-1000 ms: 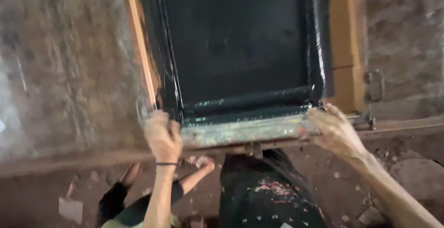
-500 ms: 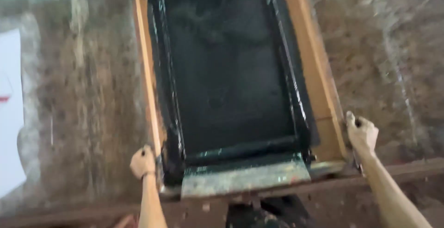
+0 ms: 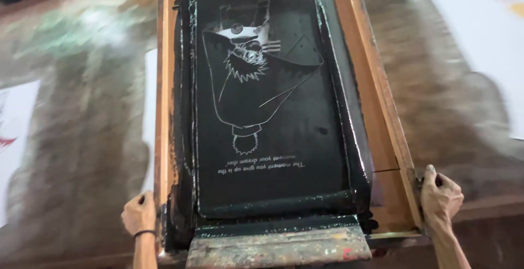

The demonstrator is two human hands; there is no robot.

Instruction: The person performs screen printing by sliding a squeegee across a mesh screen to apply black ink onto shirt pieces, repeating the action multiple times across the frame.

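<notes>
Head view shows both hands now spread wider than a second ago, left hand (image 3: 139,213) and right hand (image 3: 440,196) each with grip clamped on the wooden screen frame's (image 3: 382,105) outer edges, squeegee (image 3: 278,245) resting at its near end, frame lying flat on the counter (image 3: 82,138).

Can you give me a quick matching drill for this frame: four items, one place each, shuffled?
Items:
1. left hand
2. right hand
3. squeegee
4. black mesh

Places:
A. near end of the wooden frame, lying across it
B. frame's right edge
C. inside the frame, filling its middle
D. frame's left edge

Pairs: 1-D, 2-B, 3-A, 4-C
</notes>
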